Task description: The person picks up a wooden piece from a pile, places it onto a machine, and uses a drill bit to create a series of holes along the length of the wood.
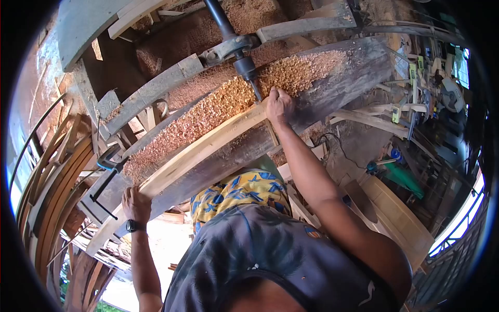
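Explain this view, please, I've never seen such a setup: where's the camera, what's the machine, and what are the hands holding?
One picture, from a camera on the person's head, looking down past their own body; the lens bends the edges. Both bare hands grip one long curved wooden strip: the left hand, wearing a wristwatch, near its lower end, the right hand beside the machine's drill bit, which points toward the strip. Wood shavings cover the bed behind it.

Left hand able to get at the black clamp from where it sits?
Probably yes. The left hand grips the end of the curved wooden strip, and the black clamp sits just above it with nothing between them. It would have to release the strip first.
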Demonstrator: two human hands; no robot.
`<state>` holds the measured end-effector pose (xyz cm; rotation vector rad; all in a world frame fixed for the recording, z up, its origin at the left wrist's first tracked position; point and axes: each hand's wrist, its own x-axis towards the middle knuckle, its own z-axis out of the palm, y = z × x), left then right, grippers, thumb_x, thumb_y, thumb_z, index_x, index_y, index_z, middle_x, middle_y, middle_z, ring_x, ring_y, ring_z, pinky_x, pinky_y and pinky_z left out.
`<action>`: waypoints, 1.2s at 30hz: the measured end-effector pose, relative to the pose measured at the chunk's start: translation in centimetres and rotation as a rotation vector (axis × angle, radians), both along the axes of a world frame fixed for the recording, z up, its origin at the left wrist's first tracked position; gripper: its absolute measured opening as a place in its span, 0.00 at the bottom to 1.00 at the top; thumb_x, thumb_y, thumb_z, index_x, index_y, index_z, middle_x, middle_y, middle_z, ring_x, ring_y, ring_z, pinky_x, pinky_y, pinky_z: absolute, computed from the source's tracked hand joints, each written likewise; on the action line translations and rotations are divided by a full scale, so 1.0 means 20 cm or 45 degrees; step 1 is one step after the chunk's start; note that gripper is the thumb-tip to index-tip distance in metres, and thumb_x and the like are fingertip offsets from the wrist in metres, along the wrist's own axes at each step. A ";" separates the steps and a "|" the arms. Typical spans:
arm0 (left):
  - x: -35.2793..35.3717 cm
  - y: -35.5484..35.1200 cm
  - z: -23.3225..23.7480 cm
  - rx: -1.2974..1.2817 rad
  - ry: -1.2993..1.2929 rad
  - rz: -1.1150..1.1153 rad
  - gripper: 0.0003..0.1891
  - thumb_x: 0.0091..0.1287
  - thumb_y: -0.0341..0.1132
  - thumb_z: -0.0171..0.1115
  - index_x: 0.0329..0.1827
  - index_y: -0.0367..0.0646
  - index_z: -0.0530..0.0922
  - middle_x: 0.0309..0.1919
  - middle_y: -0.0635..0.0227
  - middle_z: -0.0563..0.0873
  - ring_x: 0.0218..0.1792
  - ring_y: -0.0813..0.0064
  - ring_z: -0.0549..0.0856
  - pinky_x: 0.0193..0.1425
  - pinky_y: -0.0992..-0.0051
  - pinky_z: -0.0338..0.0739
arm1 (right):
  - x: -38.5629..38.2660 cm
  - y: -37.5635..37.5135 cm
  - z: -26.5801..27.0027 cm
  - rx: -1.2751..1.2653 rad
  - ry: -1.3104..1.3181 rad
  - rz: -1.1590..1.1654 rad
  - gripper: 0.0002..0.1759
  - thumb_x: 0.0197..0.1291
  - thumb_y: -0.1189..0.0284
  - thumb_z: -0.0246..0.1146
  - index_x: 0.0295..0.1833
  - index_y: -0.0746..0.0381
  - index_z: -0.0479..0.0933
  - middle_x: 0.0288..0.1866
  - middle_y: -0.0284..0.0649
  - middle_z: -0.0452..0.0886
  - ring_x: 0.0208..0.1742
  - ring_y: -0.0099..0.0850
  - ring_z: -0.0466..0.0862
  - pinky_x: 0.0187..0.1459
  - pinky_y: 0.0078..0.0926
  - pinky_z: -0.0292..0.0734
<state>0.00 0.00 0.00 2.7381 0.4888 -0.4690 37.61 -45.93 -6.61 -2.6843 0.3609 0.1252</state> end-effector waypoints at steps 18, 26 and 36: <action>-0.17 -0.43 0.47 0.228 -0.422 -0.515 0.41 0.56 0.21 0.67 0.80 0.45 0.75 0.49 0.53 0.82 0.51 0.45 0.81 0.60 0.45 0.77 | -0.87 -0.80 0.57 0.988 -0.565 -0.536 0.35 0.87 0.46 0.55 0.41 0.68 0.84 0.38 0.38 0.85 0.41 0.29 0.80 0.50 0.36 0.77; 0.02 -1.03 0.55 0.187 -0.729 -0.812 0.42 0.57 0.32 0.76 0.79 0.40 0.75 0.47 0.50 0.81 0.50 0.43 0.80 0.60 0.42 0.77 | -1.48 -1.30 0.69 1.680 -0.658 -1.057 0.28 0.84 0.49 0.56 0.68 0.61 0.82 0.55 0.36 0.87 0.56 0.29 0.83 0.60 0.32 0.77; -0.04 -2.55 0.93 -0.311 -0.736 -1.367 0.38 0.66 0.33 0.73 0.82 0.58 0.74 0.58 0.56 0.80 0.52 0.50 0.80 0.56 0.51 0.79 | -2.31 -0.97 0.94 2.553 -0.147 -0.719 0.34 0.80 0.59 0.68 0.84 0.57 0.67 0.71 0.41 0.83 0.72 0.40 0.84 0.73 0.50 0.81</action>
